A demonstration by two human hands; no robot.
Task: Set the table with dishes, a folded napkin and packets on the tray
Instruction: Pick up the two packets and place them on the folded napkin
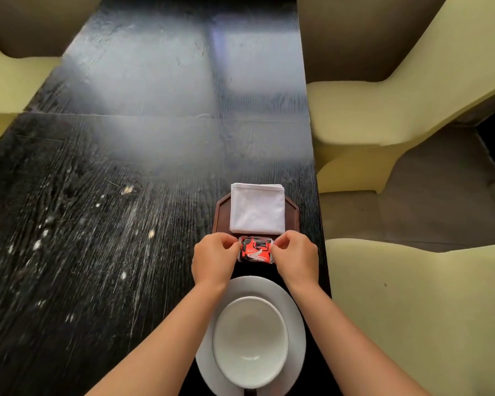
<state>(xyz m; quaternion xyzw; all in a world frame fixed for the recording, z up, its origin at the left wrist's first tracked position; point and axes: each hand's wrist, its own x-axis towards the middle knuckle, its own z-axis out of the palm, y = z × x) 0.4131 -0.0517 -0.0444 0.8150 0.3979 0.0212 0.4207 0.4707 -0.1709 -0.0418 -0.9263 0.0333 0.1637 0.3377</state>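
Note:
A red, black and white packet (255, 250) lies at the near end of the dark brown tray (222, 212). My left hand (214, 260) pinches its left edge and my right hand (295, 257) pinches its right edge. A folded white napkin (257, 208) covers the far part of the tray and overhangs its far rim. Closer to me a white bowl (250, 341) stands on a white plate (293, 310), between my forearms.
The black wooden table (112, 195) is long and scratched, with pale specks on its left side. Its right edge runs just beside the tray. Yellow-covered chairs (412, 295) stand along the right side, and others at the left.

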